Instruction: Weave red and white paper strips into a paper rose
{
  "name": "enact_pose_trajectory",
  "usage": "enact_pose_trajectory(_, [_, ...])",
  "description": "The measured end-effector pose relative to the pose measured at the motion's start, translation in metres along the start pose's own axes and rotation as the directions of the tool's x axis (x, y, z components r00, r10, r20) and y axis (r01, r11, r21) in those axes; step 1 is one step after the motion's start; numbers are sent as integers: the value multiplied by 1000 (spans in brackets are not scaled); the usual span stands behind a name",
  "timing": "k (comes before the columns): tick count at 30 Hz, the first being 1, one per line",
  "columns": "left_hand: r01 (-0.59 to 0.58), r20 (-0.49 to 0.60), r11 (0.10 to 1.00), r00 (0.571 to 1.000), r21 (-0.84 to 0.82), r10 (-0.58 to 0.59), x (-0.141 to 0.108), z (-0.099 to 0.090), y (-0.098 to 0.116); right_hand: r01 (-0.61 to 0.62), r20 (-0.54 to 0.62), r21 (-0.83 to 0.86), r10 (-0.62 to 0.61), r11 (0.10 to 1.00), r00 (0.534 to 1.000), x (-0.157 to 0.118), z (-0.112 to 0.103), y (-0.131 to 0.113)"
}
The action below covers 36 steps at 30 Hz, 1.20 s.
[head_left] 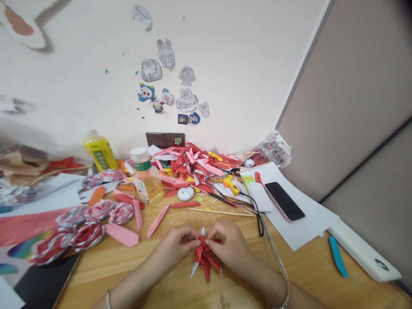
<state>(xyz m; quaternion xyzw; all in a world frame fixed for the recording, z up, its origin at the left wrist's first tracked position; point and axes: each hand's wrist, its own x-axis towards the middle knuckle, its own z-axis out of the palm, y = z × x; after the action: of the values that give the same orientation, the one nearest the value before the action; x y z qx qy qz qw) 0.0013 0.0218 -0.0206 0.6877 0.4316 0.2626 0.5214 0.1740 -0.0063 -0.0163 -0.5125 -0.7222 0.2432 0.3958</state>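
- The left hand (179, 246) pinches the upper left part of a folded paper piece (202, 256) between thumb and forefinger; its other fingers are curled and mostly hidden from view.
- The right hand (232, 245) grips the same piece from the other side, thumb and fingertips closed near its top; the back of this hand hides some of its fingers.
- The folded paper piece, red with white tips, is low in the middle of the view, over the wooden counter (180, 283). Its top is partly covered by fingers, and whether it touches the wood I cannot tell.
- Beyond the hands lies a heap of folded strips (193, 165), red, pink, yellow and white, too tangled to separate.
- A yellow glue gun (231, 185) lies at the heap's right side, its rear end lost among the clutter.
- A bottle of amber liquid (148, 184) stands left of a white oval case (186, 194); the print on its label is too small to read.
- Twisted paper rosettes (86, 235) sit at the left, some blurred.
- A dark board (48, 281) is cut off by the bottom edge.
- On the right, a phone (285, 201) with a dark screen rests on white paper (289, 234).
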Motion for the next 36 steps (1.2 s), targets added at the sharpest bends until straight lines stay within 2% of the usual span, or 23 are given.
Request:
enact_pose_trajectory(3, [-13, -24, 993, 1000, 121, 16, -2, 0, 4, -85, 87, 131, 74, 988, 994, 1, -1, 1])
enact_pose_trajectory(7, [-58, -41, 969, 997, 239, 69, -4, 1, 7, -249, 240, 308, 179, 918, 954, 4, 0, 5])
enact_pose_trajectory(11, [-68, -49, 983, 996, 170, 77, -4, 1, 5, -360, 335, 446, 220, 819, 916, 5, 2, 8])
enact_pose_trajectory(13, [-50, 20, 994, 999, 102, 48, -4, 0, 3, -380, 365, 477, 215, 793, 906, 5, 2, 9])
enact_pose_trajectory(15, [-20, 111, 1000, 994, 17, 18, -4, -2, 2, -374, 376, 486, 197, 790, 905, 3, 1, 8])
enact_pose_trajectory(17, [0, 151, 999, 988, -47, 7, -3, -3, 1, -364, 373, 482, 190, 797, 908, 3, 1, 8])
enact_pose_trajectory(24, [-25, 88, 999, 996, 40, 22, -5, -5, 6, -324, 374, 471, 147, 821, 916, 3, 3, 8])
enact_pose_trajectory(28, [-29, 29, 995, 999, 96, 26, -7, -5, 12, -316, 311, 432, 189, 845, 931, 1, 8, 6])
enact_pose_trajectory(31, [0, 34, 999, 999, 43, -2, -6, -6, 14, -311, 249, 391, 226, 866, 942, -1, 12, 2])
enact_pose_trajectory(33, [-10, 33, 1000, 999, 16, 9, -5, -8, 14, -266, 208, 339, 203, 903, 957, -3, 12, 0])
enact_pose_trajectory(36, [-67, 48, 998, 997, 1, 67, -5, -12, 12, -112, 151, 208, 81, 972, 985, -3, 10, -3])
